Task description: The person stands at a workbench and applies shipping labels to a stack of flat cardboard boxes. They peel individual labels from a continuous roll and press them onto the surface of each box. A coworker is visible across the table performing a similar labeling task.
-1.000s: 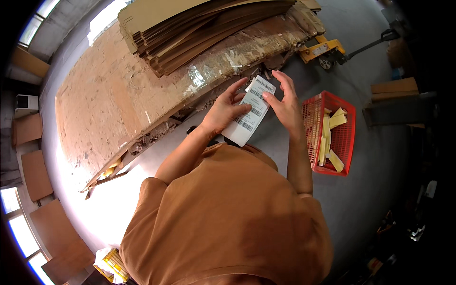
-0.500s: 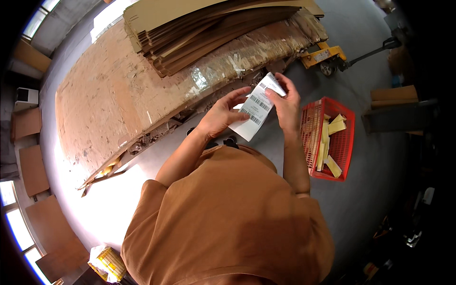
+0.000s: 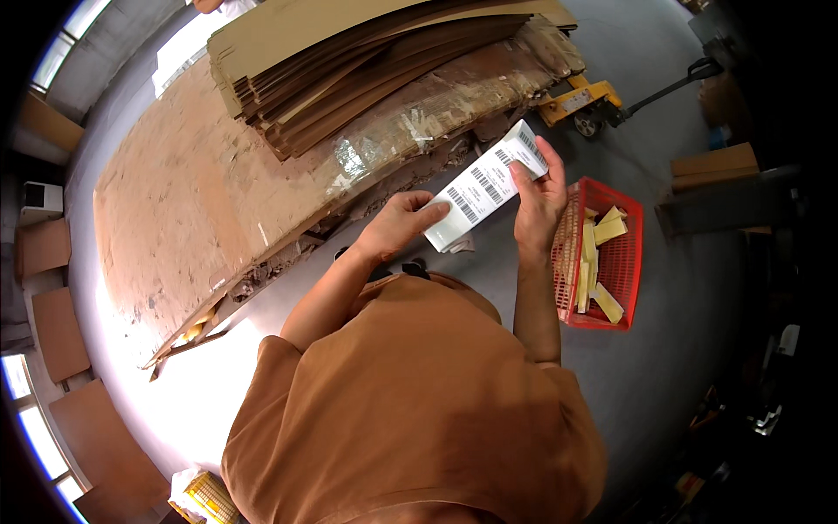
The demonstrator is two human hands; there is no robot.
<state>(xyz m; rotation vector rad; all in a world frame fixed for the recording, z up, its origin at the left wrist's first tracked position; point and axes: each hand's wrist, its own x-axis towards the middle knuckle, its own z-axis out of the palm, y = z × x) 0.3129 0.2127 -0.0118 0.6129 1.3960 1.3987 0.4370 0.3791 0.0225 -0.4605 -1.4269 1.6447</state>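
Note:
A white strip of barcode labels point(image 3: 483, 186) is stretched on a slant between my two hands, printed side up. My left hand point(image 3: 394, 229) pinches its lower left end, thumb on top and the fingers hidden beneath. At the upper right end, my right hand point(image 3: 539, 194) grips the strip with the thumb across its face. A bit of pale paper sticks out under the lower end; whether it belongs to the same strip I cannot tell. Beyond my hands lies a large worn brown board table point(image 3: 188, 201), its near edge patched with clear tape.
Flat cardboard sheets point(image 3: 297, 52) are stacked on the table. To my right, a red plastic basket point(image 3: 635, 262) holds several yellowish pieces. A yellow pallet jack point(image 3: 580, 103) stands beyond it. Cardboard panels point(image 3: 105, 441) line the left, near a yellow basket point(image 3: 209, 499). Part of a person shows at the top.
The label strip has been drawn out flatter, and more of its printed face shows. My left hand's fingers have closed on its lower end. The view has shifted slightly.

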